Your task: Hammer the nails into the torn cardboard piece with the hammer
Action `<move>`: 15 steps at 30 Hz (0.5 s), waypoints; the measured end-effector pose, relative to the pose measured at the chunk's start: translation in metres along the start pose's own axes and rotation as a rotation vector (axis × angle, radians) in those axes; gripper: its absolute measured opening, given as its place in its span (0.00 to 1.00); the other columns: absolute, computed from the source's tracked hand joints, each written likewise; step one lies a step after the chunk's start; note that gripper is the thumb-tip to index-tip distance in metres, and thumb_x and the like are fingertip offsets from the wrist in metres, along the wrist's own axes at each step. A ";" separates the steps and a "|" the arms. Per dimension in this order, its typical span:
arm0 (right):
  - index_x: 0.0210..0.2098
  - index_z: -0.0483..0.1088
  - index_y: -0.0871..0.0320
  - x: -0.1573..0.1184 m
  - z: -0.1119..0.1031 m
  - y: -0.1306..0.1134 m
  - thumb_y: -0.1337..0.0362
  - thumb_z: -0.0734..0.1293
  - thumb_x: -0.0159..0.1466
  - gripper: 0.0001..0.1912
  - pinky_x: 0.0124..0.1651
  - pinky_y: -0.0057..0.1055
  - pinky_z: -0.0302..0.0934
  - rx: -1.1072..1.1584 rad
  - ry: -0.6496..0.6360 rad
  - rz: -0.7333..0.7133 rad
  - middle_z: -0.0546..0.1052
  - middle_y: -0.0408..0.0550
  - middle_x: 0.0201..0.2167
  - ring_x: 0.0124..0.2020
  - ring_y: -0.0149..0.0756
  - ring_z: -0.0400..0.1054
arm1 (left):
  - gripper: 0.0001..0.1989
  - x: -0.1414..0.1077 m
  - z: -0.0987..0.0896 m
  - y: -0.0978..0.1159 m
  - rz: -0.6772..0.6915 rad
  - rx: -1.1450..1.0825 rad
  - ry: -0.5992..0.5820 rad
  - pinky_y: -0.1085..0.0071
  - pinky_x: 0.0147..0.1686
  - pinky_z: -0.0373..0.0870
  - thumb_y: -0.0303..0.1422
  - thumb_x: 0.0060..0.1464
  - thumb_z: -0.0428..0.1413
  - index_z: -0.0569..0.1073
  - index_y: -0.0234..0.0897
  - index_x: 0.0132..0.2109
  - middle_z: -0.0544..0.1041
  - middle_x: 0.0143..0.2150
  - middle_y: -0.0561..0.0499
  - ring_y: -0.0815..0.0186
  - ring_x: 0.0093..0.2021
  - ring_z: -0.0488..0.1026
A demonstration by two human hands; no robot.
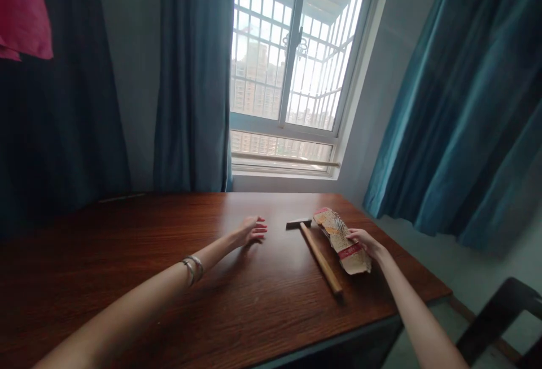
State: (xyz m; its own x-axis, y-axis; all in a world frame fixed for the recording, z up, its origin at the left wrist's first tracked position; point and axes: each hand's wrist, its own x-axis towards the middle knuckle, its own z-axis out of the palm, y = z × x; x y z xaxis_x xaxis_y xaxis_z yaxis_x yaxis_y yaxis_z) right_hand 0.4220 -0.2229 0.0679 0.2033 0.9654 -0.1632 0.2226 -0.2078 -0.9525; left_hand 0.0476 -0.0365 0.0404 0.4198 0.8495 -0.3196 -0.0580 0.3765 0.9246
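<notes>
My left hand [251,230] is over the middle of the brown wooden table, fingers apart and pointing right, with nothing in it. Two bracelets circle that wrist. My right hand [364,242] grips the right edge of a flattened, torn piece of packaging [341,240], beige with red bands and an orange and black print. Between the two hands lies a hammer [320,260] with a dark metal head and a light wooden handle, its handle end toward the front edge. The packaging is just right of the hammer, close to its head.
The glossy table [178,301] ends at a wall below a barred window [292,75]. Blue curtains [457,104] hang on both sides. A dark chair [499,312] stands at the lower right, past the table's right edge. Pink cloth [25,13] hangs at the upper left.
</notes>
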 end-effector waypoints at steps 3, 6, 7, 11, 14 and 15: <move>0.37 0.71 0.65 -0.005 -0.014 0.009 0.66 0.64 0.55 0.11 0.41 0.35 0.63 -0.097 0.111 0.055 0.76 0.52 0.35 0.36 0.40 0.70 | 0.12 -0.008 0.001 -0.006 0.034 0.048 0.016 0.67 0.33 0.73 0.36 0.51 0.53 0.65 0.32 0.39 0.73 0.29 0.44 0.62 0.30 0.74; 0.44 0.68 0.62 -0.006 -0.012 0.007 0.61 0.63 0.61 0.14 0.40 0.37 0.65 -0.204 0.224 0.072 0.72 0.50 0.43 0.40 0.37 0.68 | 0.08 -0.010 0.002 -0.012 0.105 0.096 -0.005 0.70 0.31 0.73 0.30 0.48 0.54 0.66 0.32 0.36 0.72 0.26 0.47 0.65 0.28 0.73; 0.46 0.67 0.61 -0.006 -0.010 0.004 0.60 0.63 0.61 0.16 0.40 0.37 0.65 -0.239 0.269 0.067 0.70 0.49 0.46 0.41 0.38 0.68 | 0.07 -0.009 0.002 -0.014 0.129 0.119 -0.012 0.71 0.30 0.73 0.29 0.46 0.54 0.67 0.32 0.35 0.72 0.26 0.48 0.65 0.27 0.73; 0.46 0.67 0.60 -0.020 -0.004 -0.008 0.59 0.64 0.61 0.17 0.43 0.39 0.64 -0.367 0.484 0.009 0.69 0.48 0.48 0.44 0.41 0.66 | 0.07 -0.001 -0.001 -0.021 0.163 0.174 -0.040 0.73 0.28 0.72 0.25 0.41 0.55 0.69 0.32 0.33 0.72 0.23 0.51 0.67 0.25 0.72; 0.45 0.68 0.60 -0.059 -0.003 -0.007 0.60 0.64 0.59 0.16 0.50 0.36 0.58 -0.456 0.673 -0.047 0.71 0.54 0.46 0.45 0.39 0.65 | 0.09 0.003 -0.004 -0.023 0.170 0.154 -0.058 0.71 0.30 0.73 0.24 0.38 0.56 0.69 0.30 0.32 0.72 0.23 0.50 0.66 0.25 0.73; 0.46 0.68 0.60 -0.080 -0.002 -0.001 0.60 0.63 0.59 0.17 0.51 0.34 0.56 -0.484 0.742 -0.060 0.71 0.55 0.46 0.46 0.39 0.65 | 0.10 0.004 -0.005 -0.023 0.171 0.145 -0.066 0.71 0.30 0.73 0.24 0.37 0.56 0.70 0.30 0.33 0.73 0.23 0.50 0.66 0.26 0.73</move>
